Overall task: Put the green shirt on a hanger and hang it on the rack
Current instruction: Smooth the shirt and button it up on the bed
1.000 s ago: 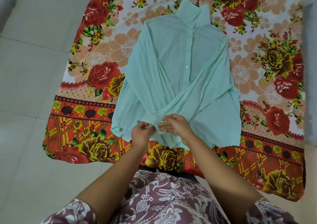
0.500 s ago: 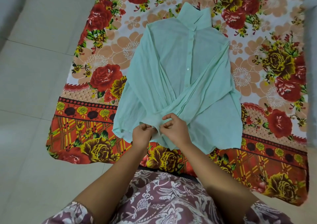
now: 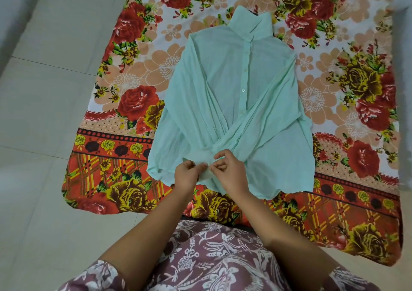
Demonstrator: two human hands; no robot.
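Observation:
The pale green shirt (image 3: 225, 94) lies flat on a flowered cloth, collar away from me, buttons down the front, both sleeves folded across its lower part. At the near hem, my left hand (image 3: 186, 175) and my right hand (image 3: 230, 173) sit side by side. Both pinch the shirt's fabric where the sleeve ends cross near the front opening. No hanger or rack is in view.
The red, orange and yellow flowered cloth (image 3: 124, 163) covers the pale tiled floor (image 3: 38, 148). My patterned maroon garment (image 3: 211, 259) fills the bottom of the view. A grey edge (image 3: 404, 90) runs down the right side.
The view shifted slightly. My right hand's fingers lifted and curled in toward the left hand, and both hands pinch the fabric closer together.

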